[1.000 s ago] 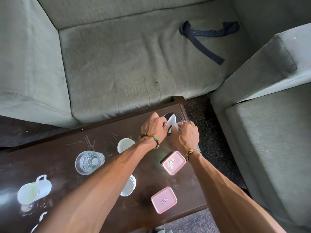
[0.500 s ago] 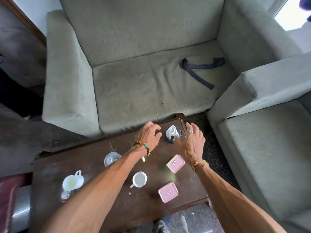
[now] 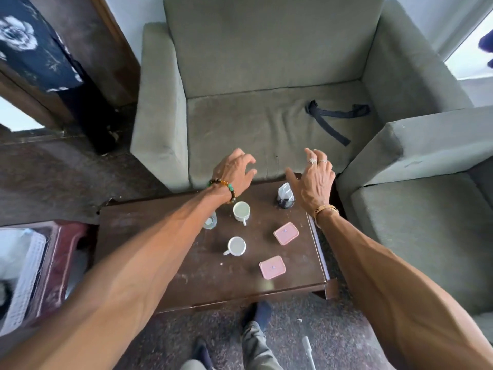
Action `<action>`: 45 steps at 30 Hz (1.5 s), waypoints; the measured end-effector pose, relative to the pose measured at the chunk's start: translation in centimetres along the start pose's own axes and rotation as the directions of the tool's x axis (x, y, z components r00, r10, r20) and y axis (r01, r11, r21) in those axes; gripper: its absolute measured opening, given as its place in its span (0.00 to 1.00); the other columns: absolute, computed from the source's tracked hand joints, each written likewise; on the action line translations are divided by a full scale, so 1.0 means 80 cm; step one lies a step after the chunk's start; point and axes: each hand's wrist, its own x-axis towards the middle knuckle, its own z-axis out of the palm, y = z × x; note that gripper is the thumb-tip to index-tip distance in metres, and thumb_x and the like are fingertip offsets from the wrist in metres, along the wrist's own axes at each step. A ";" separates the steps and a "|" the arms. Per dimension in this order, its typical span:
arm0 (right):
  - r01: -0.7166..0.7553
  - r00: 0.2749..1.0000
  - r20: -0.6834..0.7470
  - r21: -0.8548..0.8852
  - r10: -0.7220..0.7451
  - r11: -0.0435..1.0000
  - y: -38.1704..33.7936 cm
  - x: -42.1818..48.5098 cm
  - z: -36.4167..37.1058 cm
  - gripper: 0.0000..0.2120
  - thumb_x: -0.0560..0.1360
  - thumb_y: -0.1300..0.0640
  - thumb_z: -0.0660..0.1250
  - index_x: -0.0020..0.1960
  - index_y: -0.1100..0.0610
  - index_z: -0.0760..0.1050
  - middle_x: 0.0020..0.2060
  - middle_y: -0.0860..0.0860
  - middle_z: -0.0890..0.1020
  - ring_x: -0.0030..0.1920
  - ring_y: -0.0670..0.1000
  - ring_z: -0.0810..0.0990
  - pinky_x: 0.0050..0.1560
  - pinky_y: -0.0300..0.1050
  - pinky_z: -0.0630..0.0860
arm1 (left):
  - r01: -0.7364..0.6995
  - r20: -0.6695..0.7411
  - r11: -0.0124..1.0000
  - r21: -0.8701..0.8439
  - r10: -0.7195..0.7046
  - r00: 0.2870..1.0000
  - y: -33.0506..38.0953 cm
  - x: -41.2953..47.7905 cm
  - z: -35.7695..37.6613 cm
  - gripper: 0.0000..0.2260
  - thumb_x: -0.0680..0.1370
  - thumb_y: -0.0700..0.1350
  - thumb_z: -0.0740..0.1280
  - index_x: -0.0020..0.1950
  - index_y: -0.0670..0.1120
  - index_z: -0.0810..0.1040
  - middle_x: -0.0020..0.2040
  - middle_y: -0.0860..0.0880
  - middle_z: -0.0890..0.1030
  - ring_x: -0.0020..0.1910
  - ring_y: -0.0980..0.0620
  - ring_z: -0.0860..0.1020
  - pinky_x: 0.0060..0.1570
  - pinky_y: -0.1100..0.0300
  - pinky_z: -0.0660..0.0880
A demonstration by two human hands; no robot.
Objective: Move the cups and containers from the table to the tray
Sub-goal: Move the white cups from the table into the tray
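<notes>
In the head view, the left grip (image 3: 234,169) and right grip (image 3: 314,180) are held over the far edge of the surface (image 3: 165,236), fingers loosely spread, nothing grasped. A dark cup (image 3: 285,196) with something white in it is seen upright just beside the right grip. The handle of the far cup (image 3: 241,211) is pointed toward the person, that of the near cup (image 3: 236,246) toward the near left. A glass (image 3: 210,222) is partly hidden by the left forearm. At the right, the far box (image 3: 286,233) and near box (image 3: 272,267) are laid flat, lids up.
</notes>
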 end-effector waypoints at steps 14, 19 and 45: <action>0.121 0.988 -0.077 -0.139 -0.132 0.983 -0.091 -0.138 -0.044 0.46 0.73 0.34 0.66 0.80 0.58 0.53 0.78 0.58 0.60 0.76 0.59 0.59 0.71 0.57 0.59 | -0.226 -0.101 0.959 0.169 0.245 0.964 -0.052 -0.146 -0.091 0.19 0.77 0.56 0.65 0.63 0.47 0.77 0.63 0.48 0.75 0.57 0.44 0.76 0.57 0.50 0.71; 0.214 0.954 -0.169 -0.191 -0.247 0.958 -0.146 -0.190 -0.077 0.48 0.73 0.32 0.65 0.80 0.59 0.53 0.78 0.58 0.58 0.77 0.60 0.58 0.72 0.59 0.57 | -0.247 -0.228 0.925 0.290 0.317 0.920 -0.090 -0.198 -0.154 0.21 0.75 0.58 0.67 0.63 0.46 0.77 0.65 0.45 0.74 0.59 0.42 0.75 0.57 0.48 0.70; 0.655 0.756 0.049 -0.066 -0.653 0.753 -0.302 -0.271 -0.026 0.44 0.74 0.32 0.62 0.79 0.57 0.55 0.77 0.57 0.61 0.76 0.60 0.59 0.73 0.61 0.58 | 0.402 -0.523 0.913 0.072 -0.309 0.794 -0.208 -0.423 -0.218 0.27 0.77 0.61 0.62 0.70 0.46 0.70 0.71 0.44 0.70 0.71 0.44 0.67 0.67 0.45 0.66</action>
